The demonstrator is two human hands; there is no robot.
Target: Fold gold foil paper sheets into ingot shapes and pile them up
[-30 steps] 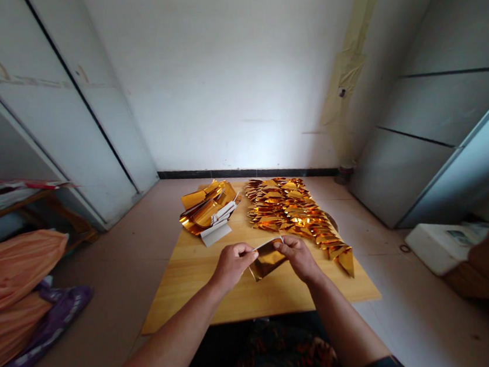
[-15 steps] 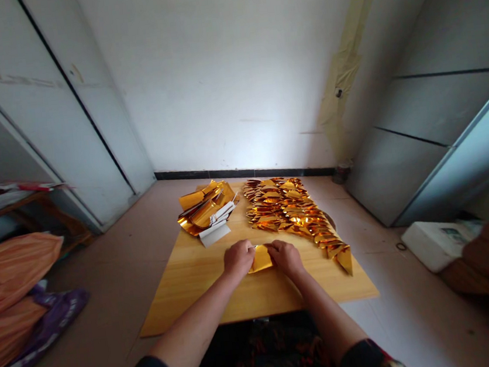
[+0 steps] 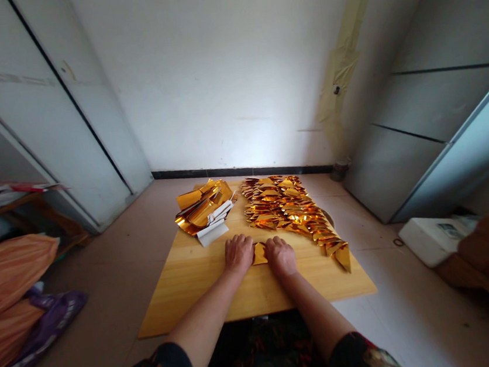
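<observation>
I logged mid-frame: left hand [image 3: 238, 253], right hand [image 3: 281, 256], closed on gold foil-paper piece [image 3: 260, 255]; centre-right: folded gold pieces [image 3: 282, 201]; centre-left: unfolded gold sheets [image 3: 204, 213].

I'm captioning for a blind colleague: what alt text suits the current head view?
A person's left hand and right hand cover opposite ends of a gold sheet on a table. Beyond, loose sheets lie left and folded gold pieces right.
</observation>
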